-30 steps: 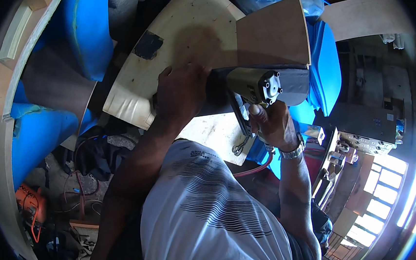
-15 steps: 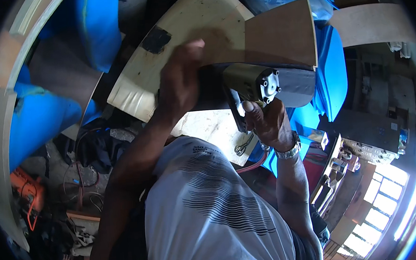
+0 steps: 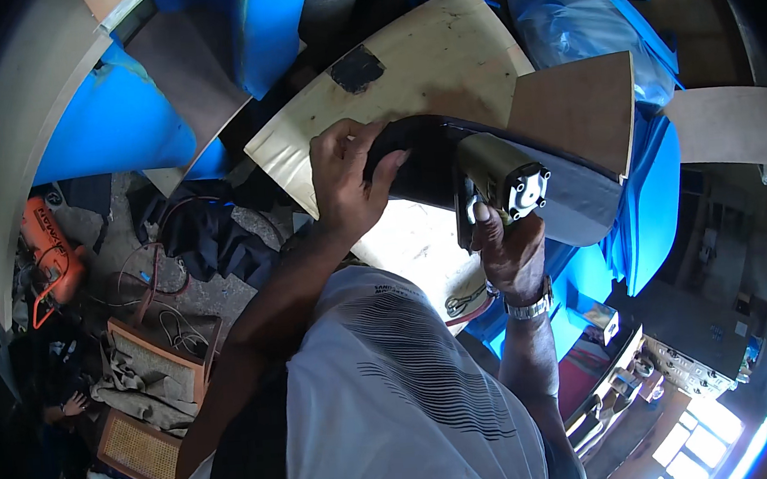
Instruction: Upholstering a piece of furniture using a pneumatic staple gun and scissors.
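Observation:
My left hand [image 3: 347, 181] presses on the near edge of a dark upholstered panel [image 3: 570, 202] that lies on a pale plywood board [image 3: 424, 65]. My right hand [image 3: 511, 252], with a metal watch on its wrist, grips a grey pneumatic stapler [image 3: 500, 176] whose nose sits against the dark panel. A brown wooden piece [image 3: 576, 107] rests on the far side of the dark panel. Pliers [image 3: 465, 302] lie on the board just left of my right wrist.
Blue foam sheets [image 3: 113, 126] and curved plywood pieces [image 3: 16, 151] surround the board. An orange power tool [image 3: 51, 252] and cables lie on the floor at left, near woven cane frames [image 3: 148, 452]. A clear plastic bag [image 3: 573, 17] sits at the back right.
My left hand slid up and left along the dark panel's edge. The stapler and my right hand shifted slightly right along the panel.

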Demonstrator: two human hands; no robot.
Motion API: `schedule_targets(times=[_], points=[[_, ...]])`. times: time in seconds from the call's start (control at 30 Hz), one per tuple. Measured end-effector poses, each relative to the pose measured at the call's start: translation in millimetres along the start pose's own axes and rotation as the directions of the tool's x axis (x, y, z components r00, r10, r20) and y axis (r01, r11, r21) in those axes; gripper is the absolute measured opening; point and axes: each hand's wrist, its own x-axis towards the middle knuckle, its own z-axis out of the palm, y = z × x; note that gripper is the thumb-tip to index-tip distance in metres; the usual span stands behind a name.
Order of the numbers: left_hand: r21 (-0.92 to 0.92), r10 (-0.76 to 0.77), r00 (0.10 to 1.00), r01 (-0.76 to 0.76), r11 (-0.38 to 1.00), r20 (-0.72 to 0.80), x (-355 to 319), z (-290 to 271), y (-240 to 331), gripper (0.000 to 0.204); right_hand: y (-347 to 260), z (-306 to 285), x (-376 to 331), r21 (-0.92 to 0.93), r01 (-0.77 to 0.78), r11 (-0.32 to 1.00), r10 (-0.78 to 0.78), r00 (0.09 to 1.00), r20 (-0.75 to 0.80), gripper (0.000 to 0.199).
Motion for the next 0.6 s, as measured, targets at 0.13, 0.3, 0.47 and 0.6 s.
schedule_targets(times=[0.13, 0.3, 0.47, 0.6], points=[[-0.001, -0.117, 0.993, 0.117, 0.993, -0.031, -6.7, 8.6, 12.8, 0.037, -2.3, 0.3, -2.4, -0.072, 0.0, 0.997, 0.001, 1.0, 0.012, 0.051], [-0.036, -0.067, 0.992, 0.064, 0.997, -0.104, -6.7, 17.7, 12.3, 0.023, -4.4, -3.8, -5.4, -0.171, -0.002, 0.985, 0.007, 0.999, 0.032, 0.055], [-0.034, -0.091, 0.994, 0.089, 0.995, -0.053, -1.6, 23.6, 17.3, 0.005, -0.4, -2.6, -1.4, -0.048, 0.048, 0.998, -0.047, 0.999, 0.023, 0.057], [-0.029, -0.025, 1.0, 0.025, 0.999, -0.015, 10.0, 22.1, 14.3, 0.003, 0.2, -4.4, 2.0, -0.039, 0.021, 0.999, -0.019, 0.999, 0.045, 0.057]])
